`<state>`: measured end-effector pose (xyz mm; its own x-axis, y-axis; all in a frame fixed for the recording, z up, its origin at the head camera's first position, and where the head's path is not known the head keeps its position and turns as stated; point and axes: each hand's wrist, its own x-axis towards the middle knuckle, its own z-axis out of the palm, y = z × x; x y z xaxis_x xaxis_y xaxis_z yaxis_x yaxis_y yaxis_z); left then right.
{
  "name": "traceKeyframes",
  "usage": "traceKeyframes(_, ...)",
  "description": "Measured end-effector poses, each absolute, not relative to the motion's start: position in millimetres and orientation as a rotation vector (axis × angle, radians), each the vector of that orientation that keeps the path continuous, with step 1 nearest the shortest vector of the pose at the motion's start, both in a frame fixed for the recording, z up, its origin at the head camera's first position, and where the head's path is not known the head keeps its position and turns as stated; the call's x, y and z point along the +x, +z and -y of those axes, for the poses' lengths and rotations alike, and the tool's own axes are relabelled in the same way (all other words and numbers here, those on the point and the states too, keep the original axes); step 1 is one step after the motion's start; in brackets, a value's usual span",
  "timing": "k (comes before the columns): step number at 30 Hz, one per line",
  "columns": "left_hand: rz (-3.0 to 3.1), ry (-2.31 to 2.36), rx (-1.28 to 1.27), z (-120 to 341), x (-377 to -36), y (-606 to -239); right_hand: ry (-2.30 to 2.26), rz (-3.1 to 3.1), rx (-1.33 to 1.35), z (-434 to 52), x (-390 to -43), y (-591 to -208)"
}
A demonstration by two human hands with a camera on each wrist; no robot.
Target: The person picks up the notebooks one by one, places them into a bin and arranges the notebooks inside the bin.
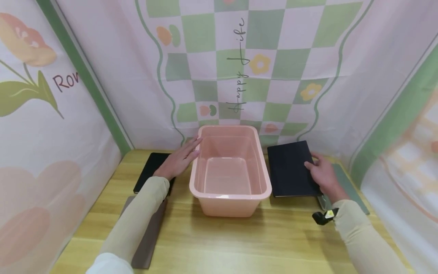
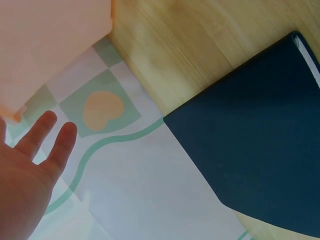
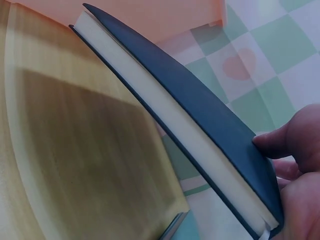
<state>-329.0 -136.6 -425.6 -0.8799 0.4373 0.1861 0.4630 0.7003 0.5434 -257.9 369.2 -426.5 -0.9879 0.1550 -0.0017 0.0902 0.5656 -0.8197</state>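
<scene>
A pink plastic basin (image 1: 230,207) stands at the middle of the wooden table, with nothing inside it. My left hand (image 1: 178,160) reaches to its left rim, fingers extended along the edge. In the left wrist view that hand (image 2: 30,175) shows spread fingers close by the basin wall. My right hand (image 1: 323,175) pinches a dark hardcover notebook (image 1: 292,169) by its right edge, thumb on the cover. The right wrist view has this notebook (image 3: 180,95) tilted above the table, white page edges showing and its shadow below.
Left of the basin lies a black notebook (image 1: 150,169), partly under my left hand. A brown notebook (image 1: 152,232) lies nearer, half covered by my left forearm. A grey-green notebook (image 1: 350,190) lies at the right edge. Patterned curtains (image 1: 232,64) enclose the table.
</scene>
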Motion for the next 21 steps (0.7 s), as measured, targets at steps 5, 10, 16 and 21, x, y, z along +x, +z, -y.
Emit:
traceKeyframes(5,2.858,-0.928,-0.763,136.8,-328.6,-425.1,1.457,2.698,-0.204,-367.9,-256.3,-418.2)
traceKeyframes(10,2.865,-0.936,-0.763,136.9,-328.0,-424.8,1.455,2.693,-0.2,-368.6,-256.0,-410.3)
traceKeyframes(16,2.868,-0.929,-0.769,137.5,-330.7,-425.3,1.496,2.65,-0.166,-369.6,-257.3,-403.2)
traceKeyframes(21,2.872,-0.916,-0.766,138.4,-330.4,-424.6,1.491,2.655,-0.175,-367.7,-257.0,-395.7)
